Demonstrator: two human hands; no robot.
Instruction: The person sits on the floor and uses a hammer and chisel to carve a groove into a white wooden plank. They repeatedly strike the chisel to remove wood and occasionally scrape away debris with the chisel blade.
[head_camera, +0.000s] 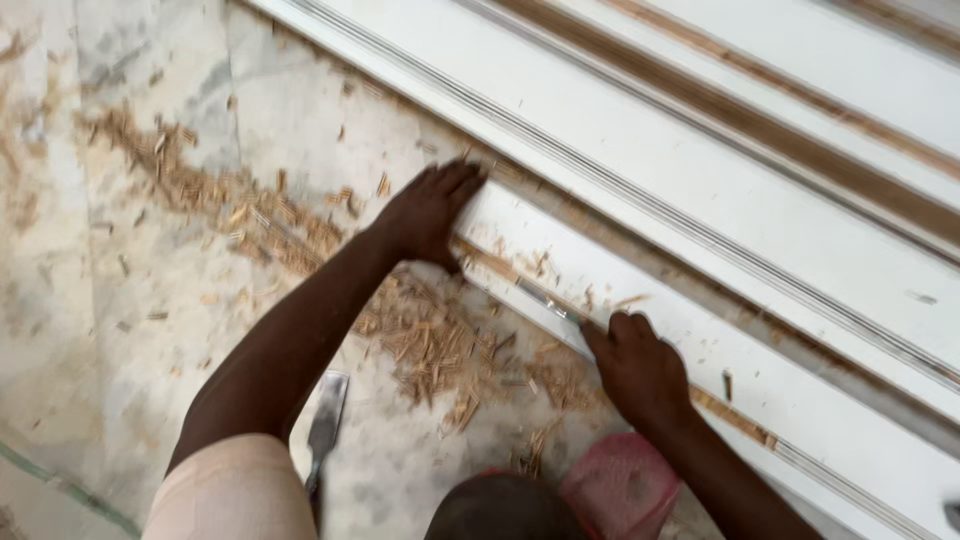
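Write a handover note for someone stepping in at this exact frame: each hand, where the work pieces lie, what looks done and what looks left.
Left hand: flat on the end of the white moulded board, pressing it down.
Right hand: closed on a chisel, its blade lying along the board's near edge.
Spare chisel lies on the marble floor under the left forearm.
Longer white mouldings lie beyond the board.
Done: the near edge is cut back to bare wood at places; wood chips are heaped on the floor.
Left: most of the edge farther right looks painted and uncut, with one bare patch.
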